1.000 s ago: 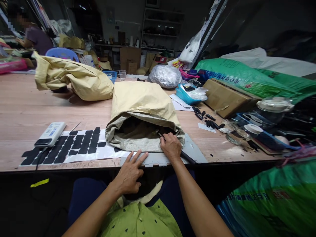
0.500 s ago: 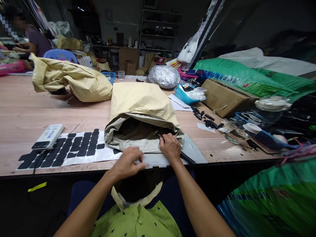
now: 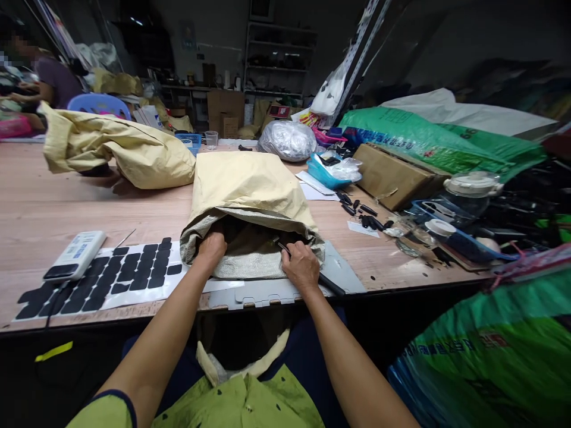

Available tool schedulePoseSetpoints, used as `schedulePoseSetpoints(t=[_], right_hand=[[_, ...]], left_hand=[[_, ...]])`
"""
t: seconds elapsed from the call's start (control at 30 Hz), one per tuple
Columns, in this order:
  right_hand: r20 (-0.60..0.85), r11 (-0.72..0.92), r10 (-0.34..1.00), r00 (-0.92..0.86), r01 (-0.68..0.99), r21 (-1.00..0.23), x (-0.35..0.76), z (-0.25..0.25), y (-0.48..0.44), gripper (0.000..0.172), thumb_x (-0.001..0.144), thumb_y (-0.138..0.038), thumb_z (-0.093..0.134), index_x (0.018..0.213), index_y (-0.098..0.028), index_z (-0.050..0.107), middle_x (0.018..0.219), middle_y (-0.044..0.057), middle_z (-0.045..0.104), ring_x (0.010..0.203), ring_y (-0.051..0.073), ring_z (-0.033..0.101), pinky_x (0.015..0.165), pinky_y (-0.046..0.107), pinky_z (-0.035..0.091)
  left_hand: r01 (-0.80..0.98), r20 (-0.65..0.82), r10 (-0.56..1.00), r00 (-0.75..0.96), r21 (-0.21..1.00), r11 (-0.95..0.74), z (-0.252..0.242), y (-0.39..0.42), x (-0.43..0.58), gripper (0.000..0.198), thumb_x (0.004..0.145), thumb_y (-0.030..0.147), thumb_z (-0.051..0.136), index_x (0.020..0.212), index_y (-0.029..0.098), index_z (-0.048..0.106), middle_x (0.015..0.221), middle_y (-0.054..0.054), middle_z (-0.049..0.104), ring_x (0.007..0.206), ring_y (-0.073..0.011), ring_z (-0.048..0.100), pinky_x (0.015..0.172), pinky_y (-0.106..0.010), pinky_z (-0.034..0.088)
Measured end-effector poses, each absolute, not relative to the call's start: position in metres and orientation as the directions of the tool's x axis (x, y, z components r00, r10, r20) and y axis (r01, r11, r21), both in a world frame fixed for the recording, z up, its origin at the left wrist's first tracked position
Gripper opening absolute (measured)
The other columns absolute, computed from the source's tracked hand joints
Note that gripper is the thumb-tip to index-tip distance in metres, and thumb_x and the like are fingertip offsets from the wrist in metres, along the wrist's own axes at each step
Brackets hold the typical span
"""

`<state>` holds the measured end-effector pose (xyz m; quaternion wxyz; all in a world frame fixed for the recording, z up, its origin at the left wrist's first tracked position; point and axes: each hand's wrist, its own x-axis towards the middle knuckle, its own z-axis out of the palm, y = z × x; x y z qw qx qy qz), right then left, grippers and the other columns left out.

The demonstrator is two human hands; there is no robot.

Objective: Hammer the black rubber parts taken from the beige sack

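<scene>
In front of me lies a cream paper sack (image 3: 250, 178), its mouth towards me and its grey woven lining (image 3: 250, 264) showing. My left hand (image 3: 213, 245) reaches into the left side of the mouth; its fingers are hidden inside. At the right side of the mouth, my right hand (image 3: 301, 264) is closed around a slim black rod (image 3: 331, 284). One end of the rod, with a small shiny tip, points into the opening; the thicker end sticks out below my palm. Dark shadow hides the sack's contents.
Left of the sack are a sheet of black stickers (image 3: 149, 261) and a white device (image 3: 75, 255). Another sack (image 3: 147, 148) lies behind. On the right are small black pieces (image 3: 370, 222), a cardboard box (image 3: 392, 175) and a lidded jar (image 3: 473, 190). A person (image 3: 56, 80) sits far left.
My left hand has moved from in front of the sack up and into its mouth. The right hand keeps its grip on the black rod. The whole view has shifted slightly.
</scene>
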<state>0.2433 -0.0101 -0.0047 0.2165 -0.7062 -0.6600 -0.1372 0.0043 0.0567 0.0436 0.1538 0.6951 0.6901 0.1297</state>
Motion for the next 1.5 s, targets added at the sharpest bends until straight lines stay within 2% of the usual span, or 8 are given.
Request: schedulePoseSetpoints(t=[0.23,0.37,0.47,0.67,0.77,0.93,1.13,1.5], right_hand=[[0.471,-0.05,0.876,0.105,0.991,-0.127,0.241,-0.003,-0.01,0.013,0.087,-0.026,0.055,0.082,-0.019,0.065,0.087,0.006,0.059,0.082,0.019,0.046,0.07,0.03,0.029],[0.472,-0.05,0.876,0.1,0.992,-0.117,0.241,-0.002,-0.011,0.014,0.087,-0.027,0.055,0.083,-0.019,0.065,0.087,0.006,0.059,0.082,0.019,0.046,0.071,0.03,0.029],[0.476,-0.041,0.875,0.092,0.992,-0.117,0.244,-0.004,-0.011,0.013,0.087,-0.027,0.056,0.085,-0.019,0.066,0.087,0.006,0.06,0.082,0.019,0.047,0.071,0.03,0.03],[0.455,-0.015,0.886,0.086,0.987,-0.158,0.247,-0.008,-0.009,0.016,0.087,-0.025,0.055,0.095,-0.02,0.068,0.091,0.006,0.063,0.084,0.019,0.05,0.075,0.03,0.034],[0.427,0.006,0.902,0.068,0.986,-0.169,0.247,-0.002,-0.009,0.023,0.089,-0.022,0.052,0.104,-0.018,0.068,0.093,0.007,0.064,0.086,0.02,0.053,0.076,0.03,0.037],[0.486,0.174,0.874,0.012,0.925,-0.337,0.244,0.016,-0.026,0.037,0.094,-0.025,0.042,0.126,-0.018,0.06,0.101,0.009,0.064,0.09,0.02,0.058,0.079,0.03,0.045],[0.484,0.315,0.875,0.019,0.737,-0.598,0.219,0.022,-0.064,0.033,0.096,-0.027,0.042,0.119,-0.018,0.064,0.105,0.01,0.067,0.1,0.02,0.063,0.091,0.033,0.05],[0.408,0.233,0.911,0.056,0.746,-0.624,0.207,0.011,-0.07,0.033,0.093,-0.025,0.044,0.116,-0.015,0.065,0.102,0.011,0.068,0.097,0.022,0.064,0.089,0.036,0.052]], left_hand=[[0.943,-0.043,0.996,0.083,0.325,-0.064,0.055,0.049,0.009,0.033,0.093,0.022,0.046,0.121,0.019,0.062,0.108,-0.016,0.066,0.102,-0.0302,0.063,0.084,-0.038,0.049],[0.885,0.143,0.925,0.353,0.271,-0.38,0.053,0.02,0.033,0.026,0.095,0.03,0.048,0.111,0.021,0.066,0.104,-0.01,0.064,0.097,-0.0252,0.06,0.085,-0.037,0.045],[0.794,0.14,0.854,0.502,0.317,-0.519,0.04,0.0,0.049,0.019,0.092,0.028,0.056,0.104,0.022,0.069,0.1,-0.007,0.064,0.097,-0.0232,0.057,0.085,-0.036,0.043],[0.626,0.208,0.854,0.476,0.602,-0.495,0.011,-0.003,0.036,0.027,0.083,0.028,0.068,0.11,0.022,0.069,0.097,-0.004,0.063,0.093,-0.0201,0.055,0.085,-0.033,0.043],[0.573,0.252,0.873,0.418,0.672,-0.469,0.006,0.001,0.028,0.022,0.079,0.022,0.07,0.101,0.019,0.072,0.092,-0.003,0.061,0.089,-0.0185,0.054,0.082,-0.031,0.045],[0.606,0.239,0.898,0.369,0.671,-0.427,0.005,0.003,0.032,0.018,0.077,0.021,0.071,0.095,0.019,0.074,0.085,-0.003,0.06,0.085,-0.0176,0.054,0.081,-0.031,0.044],[0.612,0.235,0.902,0.363,0.67,-0.421,0.006,0.001,0.034,0.018,0.077,0.019,0.071,0.094,0.018,0.074,0.083,-0.002,0.06,0.085,-0.018,0.054,0.081,-0.03,0.043],[0.668,0.106,0.926,0.363,0.664,-0.338,0.014,0.001,0.036,0.02,0.077,0.023,0.07,0.097,0.022,0.073,0.093,-0.002,0.063,0.094,-0.0203,0.057,0.085,-0.032,0.043]])
